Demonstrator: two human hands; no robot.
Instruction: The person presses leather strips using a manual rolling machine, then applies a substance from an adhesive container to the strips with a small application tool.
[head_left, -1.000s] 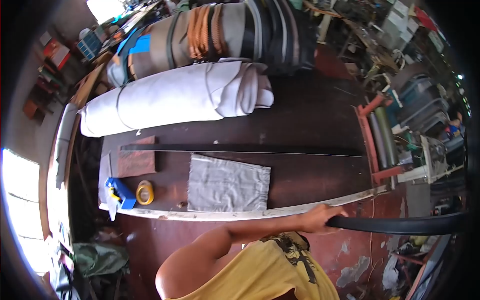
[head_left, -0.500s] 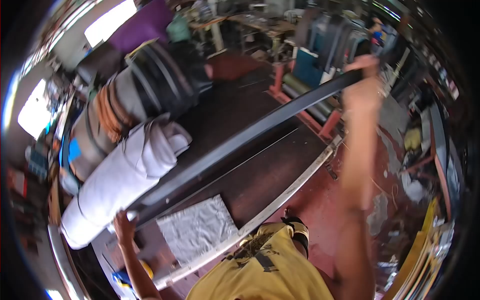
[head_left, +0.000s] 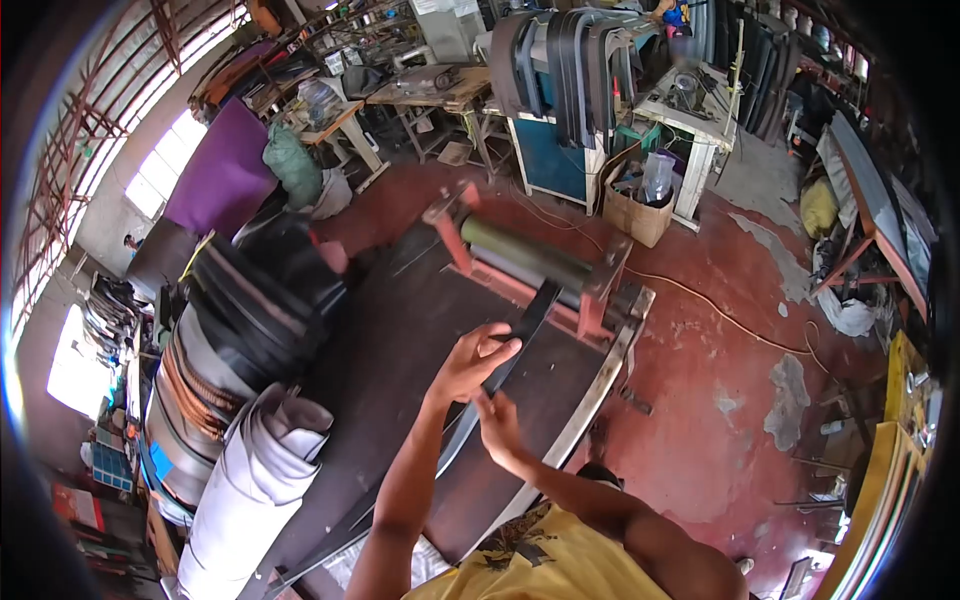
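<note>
A long, narrow black strip [head_left: 530, 318] of flat, flexible-looking material runs over the dark tabletop [head_left: 385, 335]. My left hand [head_left: 472, 368] is closed around it, thumb and fingers bent over the band. Just below, and nearer to me, my right hand [head_left: 498, 428] pinches the same strip, its fingers curled. The far end of the band reaches toward a roller [head_left: 525, 250] in a red frame at the table's end. Its near part slants down past my hands, partly hidden behind my left forearm.
Left of my hands lie a white rolled sheet [head_left: 255, 480] and a thick bundle of dark rolls [head_left: 240, 320]. A pale edge [head_left: 570, 440] borders the table on the right. Beyond stand a cardboard box [head_left: 637, 208] and a bench draped with strips [head_left: 560, 70]; a cord crosses the red floor.
My right hand has come down and inward from a raised position with the strip's far end. My left hand has moved from the near left to mid-table. The view has turned.
</note>
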